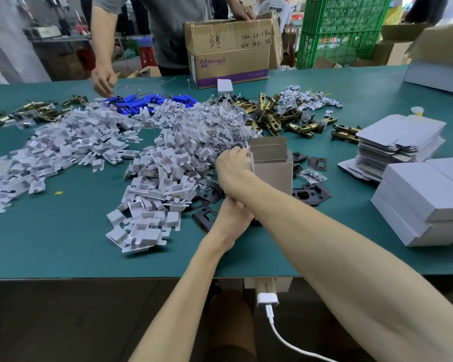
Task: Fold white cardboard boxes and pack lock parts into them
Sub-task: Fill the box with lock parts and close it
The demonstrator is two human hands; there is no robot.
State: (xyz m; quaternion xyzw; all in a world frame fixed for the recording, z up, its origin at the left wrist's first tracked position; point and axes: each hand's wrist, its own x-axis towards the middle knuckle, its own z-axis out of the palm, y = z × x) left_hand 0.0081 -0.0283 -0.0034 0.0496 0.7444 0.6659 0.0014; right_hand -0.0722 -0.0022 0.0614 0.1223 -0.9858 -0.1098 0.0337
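Brown carton (233, 56) at far bench (63, 244) edge, purple print "Hengyi"; handwriting illegible. Green matting on bench; green crates (343, 27) behind. White cardboard box (272, 173) upright, top open, mid-bench beside white insert heap (154, 178). Right grip (232, 168) curled at box's upper left edge, left grip (233, 218) curled beneath; contents of either not discernible.

- Table top (63, 244): teal sheet, matt, smooth.
- Folded box (272, 173), centre: cardboard, grey-brown inner face, matt.
- Flat box blanks (400, 137), right: white card, smooth, matt.
- Closed boxes (424, 194), right edge: white card, matt.
- White inserts (147, 194), left and centre: matt; card or plastic cannot be told.
- Clear bags (220, 126): plastic film, glossy, crinkled.
- Latch bolts (298, 126): brass-coloured metal, shiny.
- Strike plates (317, 163): black, dull finish.
- Blue cylinders (141, 101): glossy wrap.
- Carton (228, 56), top centre: brown corrugated cardboard, creased.
- Crate (343, 27), upper right: green plastic lattice.
- Cable (272, 325), bottom: white glossy plastic.
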